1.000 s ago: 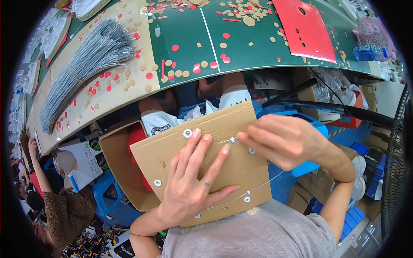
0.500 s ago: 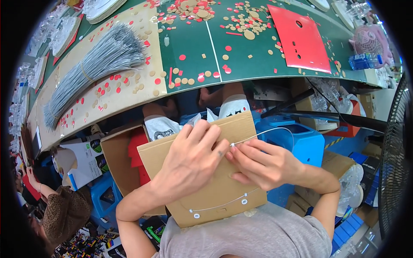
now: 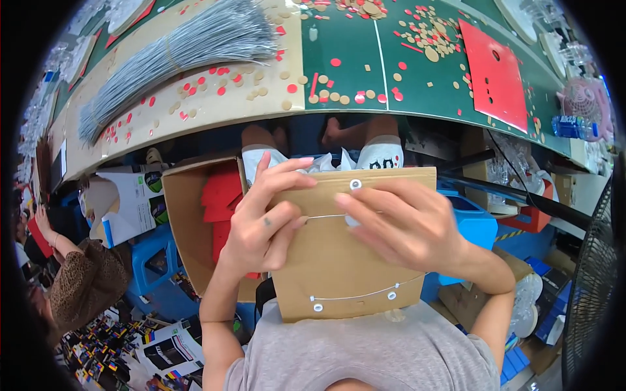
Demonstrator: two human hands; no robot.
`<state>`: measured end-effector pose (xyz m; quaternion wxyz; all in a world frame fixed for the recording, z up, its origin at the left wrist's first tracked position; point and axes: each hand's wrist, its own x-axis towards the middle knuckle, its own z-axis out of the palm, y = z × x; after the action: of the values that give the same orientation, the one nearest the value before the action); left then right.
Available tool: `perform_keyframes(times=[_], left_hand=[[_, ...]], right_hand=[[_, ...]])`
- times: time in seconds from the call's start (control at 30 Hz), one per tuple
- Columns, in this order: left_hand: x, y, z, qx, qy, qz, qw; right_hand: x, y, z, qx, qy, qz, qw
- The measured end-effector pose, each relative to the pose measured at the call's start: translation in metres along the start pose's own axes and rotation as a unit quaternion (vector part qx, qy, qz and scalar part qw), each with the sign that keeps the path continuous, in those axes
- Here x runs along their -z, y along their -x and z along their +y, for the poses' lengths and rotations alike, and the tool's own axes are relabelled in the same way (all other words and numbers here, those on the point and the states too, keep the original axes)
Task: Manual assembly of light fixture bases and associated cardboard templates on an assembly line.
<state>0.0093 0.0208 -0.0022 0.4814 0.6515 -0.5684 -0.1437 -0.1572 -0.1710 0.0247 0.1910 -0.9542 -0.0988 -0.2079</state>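
Note:
A brown cardboard panel (image 3: 355, 264) rests against my torso and lap, its far edge above my knees. My left hand (image 3: 264, 218) is over its left part, thumb and forefinger pinched on one end of a thin white wire (image 3: 325, 216), other fingers raised. My right hand (image 3: 407, 225), slightly smeared by motion, has its fingers bent over the wire's other end; its exact grip is partly hidden. Just beyond those fingertips sits a white ring eyelet (image 3: 355, 184). Near my body a second thin wire (image 3: 355, 298) with small white end pieces runs beside two more ring eyelets.
A bundle of grey wires (image 3: 182, 55) lies on the table beyond, among red and brown cut-out discs. A red punched sheet (image 3: 495, 81) is at right. An open carton (image 3: 182, 221) with red pieces stands left, a blue stool (image 3: 468, 234) right, a black fan (image 3: 590, 260) far right.
My hands, close together at a small white wire end before, have moved apart. The wire loop at right no longer shows; a short stretch now spans between them. The view has shifted.

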Motion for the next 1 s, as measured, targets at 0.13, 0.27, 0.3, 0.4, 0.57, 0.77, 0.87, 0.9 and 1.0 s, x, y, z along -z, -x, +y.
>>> perform_keyframes(times=[0.13, 0.27, 0.3, 0.4, 0.57, 0.77, 0.87, 0.9, 1.0], left_hand=[[-0.004, 0.011, -0.007, -0.017, 0.007, 0.077, 0.997], [-0.01, 0.027, 0.012, 0.165, 0.186, 0.109, 0.962], [-0.013, 0.023, 0.019, 0.246, 0.272, 0.078, 0.927], [-0.017, 0.012, 0.014, 0.274, 0.26, 0.081, 0.922], [-0.018, 0.012, 0.002, 0.291, 0.399, 0.153, 0.856], [-0.02, 0.018, 0.001, 0.216, 0.266, 0.137, 0.93], [-0.026, 0.02, -0.011, 0.219, 0.309, 0.122, 0.917], [-0.028, 0.023, -0.009, 0.227, 0.352, 0.117, 0.9], [-0.027, 0.021, -0.005, 0.248, 0.371, 0.106, 0.889]], right_hand=[[-0.022, -0.009, -0.008, -0.003, -0.107, 0.004, 0.994], [-0.029, -0.007, -0.008, -0.039, -0.121, 0.035, 0.991], [-0.031, -0.008, -0.007, -0.032, -0.118, 0.034, 0.992], [-0.034, -0.013, -0.001, -0.03, -0.127, 0.031, 0.991], [-0.021, -0.029, 0.004, 0.012, -0.096, -0.039, 0.995], [0.005, -0.029, -0.001, 0.098, 0.021, -0.116, 0.988], [0.002, -0.024, 0.001, 0.097, 0.051, -0.14, 0.984], [0.003, -0.023, 0.0, 0.117, 0.056, -0.126, 0.984], [0.007, -0.023, 0.005, 0.108, 0.038, -0.151, 0.982]])
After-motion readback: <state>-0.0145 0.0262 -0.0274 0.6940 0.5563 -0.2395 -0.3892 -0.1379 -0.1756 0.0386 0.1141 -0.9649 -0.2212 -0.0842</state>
